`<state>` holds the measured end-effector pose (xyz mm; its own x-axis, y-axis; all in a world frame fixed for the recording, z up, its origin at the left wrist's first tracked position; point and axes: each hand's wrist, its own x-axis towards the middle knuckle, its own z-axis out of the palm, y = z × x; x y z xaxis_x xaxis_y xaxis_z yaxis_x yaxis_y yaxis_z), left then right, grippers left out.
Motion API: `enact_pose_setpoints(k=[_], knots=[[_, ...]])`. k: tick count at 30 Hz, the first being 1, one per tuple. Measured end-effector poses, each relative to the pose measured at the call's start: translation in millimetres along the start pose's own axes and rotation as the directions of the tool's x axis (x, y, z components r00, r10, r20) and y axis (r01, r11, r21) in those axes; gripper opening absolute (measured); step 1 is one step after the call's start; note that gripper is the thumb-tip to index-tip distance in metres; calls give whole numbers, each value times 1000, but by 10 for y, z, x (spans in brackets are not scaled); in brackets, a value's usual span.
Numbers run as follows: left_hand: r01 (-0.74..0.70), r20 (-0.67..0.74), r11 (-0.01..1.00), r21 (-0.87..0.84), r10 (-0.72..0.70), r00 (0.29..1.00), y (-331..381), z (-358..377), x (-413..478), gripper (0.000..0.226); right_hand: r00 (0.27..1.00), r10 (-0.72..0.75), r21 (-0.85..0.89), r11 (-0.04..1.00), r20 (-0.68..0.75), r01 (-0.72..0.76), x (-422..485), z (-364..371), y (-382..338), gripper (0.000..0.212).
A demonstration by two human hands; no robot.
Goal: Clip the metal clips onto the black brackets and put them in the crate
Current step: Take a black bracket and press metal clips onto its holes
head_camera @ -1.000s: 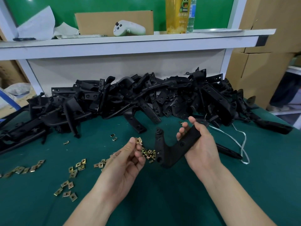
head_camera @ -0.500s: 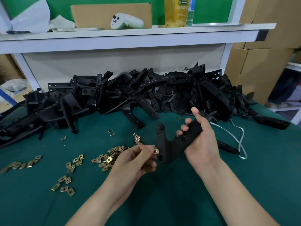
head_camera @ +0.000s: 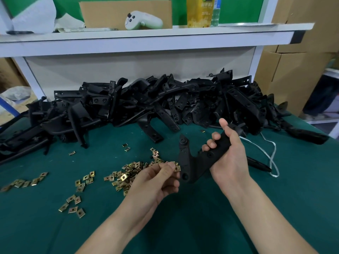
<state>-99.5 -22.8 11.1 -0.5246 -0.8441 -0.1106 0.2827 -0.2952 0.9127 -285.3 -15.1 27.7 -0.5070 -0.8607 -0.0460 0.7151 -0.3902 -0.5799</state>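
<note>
My right hand grips one arm of a black angled bracket above the green table. My left hand pinches a small brass-coloured metal clip between thumb and forefinger. The clip touches the bracket's lower left edge, near a hole. Loose metal clips lie in a heap just left of my left hand, with more scattered clips farther left. A long pile of black brackets fills the back of the table. No crate is in view.
A white shelf runs above the bracket pile, carrying a white game controller, a cardboard sheet and a yellow bottle. A black pen with a white cord lies right of my right hand. Cardboard boxes stand at the right.
My left hand carried the clip from the heap to the right until it met the bracket's lower edge. My right hand tilted the bracket slightly and kept its grip.
</note>
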Motion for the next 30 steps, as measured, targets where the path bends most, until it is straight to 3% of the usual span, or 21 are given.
enact_pose_setpoints(k=[13, 18, 23, 30], knots=[[26, -15, 999, -22, -26, 1000, -65, 7, 23, 20, 999, -24, 10, 1000, -42, 24, -9, -2, 36, 26], [-32, -133, 999, 14, 33, 991, -104, 72, 22, 19, 990, -100, -45, 994, -98, 96, -41, 35, 59, 24], [-109, -221, 975, 193, 152, 963, -218, 171, 24, 19, 966, -203, -87, 978, -160, 191, -63, 59, 38, 19], [-104, -280, 986, 127, 136, 950, -190, 132, 82, 20, 976, -159, -46, 987, -149, 153, -66, 41, 27, 22]])
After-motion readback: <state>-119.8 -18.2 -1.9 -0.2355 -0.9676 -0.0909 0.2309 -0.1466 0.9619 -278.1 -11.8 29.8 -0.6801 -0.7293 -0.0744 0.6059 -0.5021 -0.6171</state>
